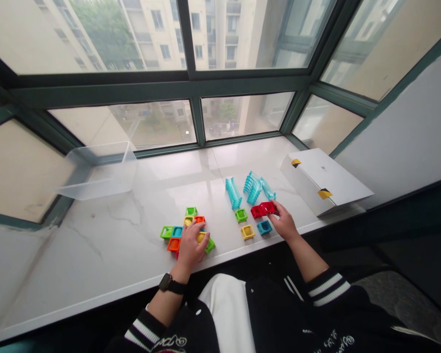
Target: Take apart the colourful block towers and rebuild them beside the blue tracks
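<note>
Head view: nearest, below both hands, is a dark jacket (275, 318) with white-striped cuffs, worn open over a white shirt (224, 306). A black smartwatch (166, 282) is fitted to the left wrist.

The left hand (193, 245) lies palm down over a cluster of coloured blocks (176, 232), its fingers extended across them; whether it grips any block cannot be told. The cluster contains green, blue, orange, yellow and red units, placed close together under the hand and to its left, on a white marbled ledge (106, 245).

Between the hands, closer to the right, stand a yellow block (247, 232) and, just beside the right hand, a blue block (264, 227). The right hand (284, 223) grips a red piece (263, 210) between thumb and fingers, at the piece's right end. A green block (241, 215) is located left of the red piece.

Beyond the right hand, three translucent blue track pieces (233, 192) are set out: one straight, one curved and a third partly behind the curved one. Further to the right is a white box (327, 176) with yellow tabs. Well beyond the left hand, to its left, sits a clear plastic bin (110, 184). Behind everything is a dark green window frame (132, 90), with buildings (220, 29) outside.
</note>
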`<state>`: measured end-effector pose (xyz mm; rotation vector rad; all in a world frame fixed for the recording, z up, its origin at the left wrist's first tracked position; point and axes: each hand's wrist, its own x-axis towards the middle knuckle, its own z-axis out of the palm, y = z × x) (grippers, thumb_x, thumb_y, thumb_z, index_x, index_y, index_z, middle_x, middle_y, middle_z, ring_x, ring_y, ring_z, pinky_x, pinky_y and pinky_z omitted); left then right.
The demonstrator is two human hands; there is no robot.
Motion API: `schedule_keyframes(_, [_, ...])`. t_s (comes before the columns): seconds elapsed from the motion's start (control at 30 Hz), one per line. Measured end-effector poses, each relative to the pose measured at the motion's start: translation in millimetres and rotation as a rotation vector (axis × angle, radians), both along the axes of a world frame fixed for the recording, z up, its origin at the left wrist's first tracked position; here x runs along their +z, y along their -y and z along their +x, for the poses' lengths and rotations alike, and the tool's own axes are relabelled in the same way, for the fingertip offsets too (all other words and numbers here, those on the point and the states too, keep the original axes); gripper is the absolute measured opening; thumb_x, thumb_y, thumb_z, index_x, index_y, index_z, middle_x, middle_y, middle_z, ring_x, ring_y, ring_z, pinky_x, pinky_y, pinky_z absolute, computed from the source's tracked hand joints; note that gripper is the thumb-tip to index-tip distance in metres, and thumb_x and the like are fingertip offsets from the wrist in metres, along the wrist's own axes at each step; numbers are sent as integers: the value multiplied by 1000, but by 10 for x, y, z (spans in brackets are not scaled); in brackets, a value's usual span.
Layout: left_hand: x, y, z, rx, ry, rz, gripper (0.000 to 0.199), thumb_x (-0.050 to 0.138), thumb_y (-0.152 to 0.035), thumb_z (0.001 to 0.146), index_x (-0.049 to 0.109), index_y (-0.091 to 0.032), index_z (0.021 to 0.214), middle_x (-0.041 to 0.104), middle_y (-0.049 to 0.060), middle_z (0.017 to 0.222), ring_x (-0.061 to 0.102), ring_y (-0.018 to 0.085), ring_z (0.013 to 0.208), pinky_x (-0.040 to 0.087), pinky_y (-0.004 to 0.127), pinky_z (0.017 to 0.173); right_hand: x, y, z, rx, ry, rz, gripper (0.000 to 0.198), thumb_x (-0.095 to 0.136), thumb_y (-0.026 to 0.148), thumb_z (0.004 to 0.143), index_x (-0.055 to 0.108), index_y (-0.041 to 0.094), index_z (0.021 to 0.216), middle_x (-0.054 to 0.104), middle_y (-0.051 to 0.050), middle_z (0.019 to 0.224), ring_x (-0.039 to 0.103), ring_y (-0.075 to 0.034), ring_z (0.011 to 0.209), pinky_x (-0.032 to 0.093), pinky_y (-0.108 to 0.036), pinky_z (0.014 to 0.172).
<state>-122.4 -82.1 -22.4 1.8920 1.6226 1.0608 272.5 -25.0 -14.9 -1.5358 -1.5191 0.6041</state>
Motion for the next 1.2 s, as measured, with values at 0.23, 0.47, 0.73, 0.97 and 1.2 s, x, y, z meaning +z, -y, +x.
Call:
schedule_keyframes(0.23, [17,4,2,-1,-35,-16,33,64,-42,96,72,-25,123,76,11,130,63,37,135,21,67,130,-88,-169,-36,49,37,-17,56,66,38,91,65,22,145,72,-14,136,74,-29,114,60,-51,107])
schedule_keyframes(0.47, [23,13,8,-7,-52,-15,32,63,-42,98,72,-24,123,75,12,131,63,36,133,22,67,129,-184,-225,-61,93,86,-42,55,63,36,91,66,23,144,71,-13,139,72,-30,120,57,-51,111])
schedule_keyframes(0.73, [33,20,5,-8,-109,-39,33,59,-43,100,70,-25,124,74,11,135,62,34,135,23,64,131,-222,-247,-61,100,61,-66,55,64,34,89,63,25,143,69,-12,139,70,-29,120,57,-51,111])
schedule_keyframes(0.97, [38,18,6,-7,-111,-32,34,58,-44,100,70,-25,124,74,11,133,63,34,134,25,64,130,-204,-243,-84,97,63,-209,89,82,45,76,47,27,156,58,-15,151,65,-33,131,58,-50,108])
schedule_keyframes(1.2, [31,16,7,-5,-96,-31,33,58,-44,100,70,-25,124,74,11,133,62,34,136,22,64,132,-222,-325,-146,36,239,-258,84,84,39,74,51,24,150,64,-15,144,65,-33,130,54,-49,110])
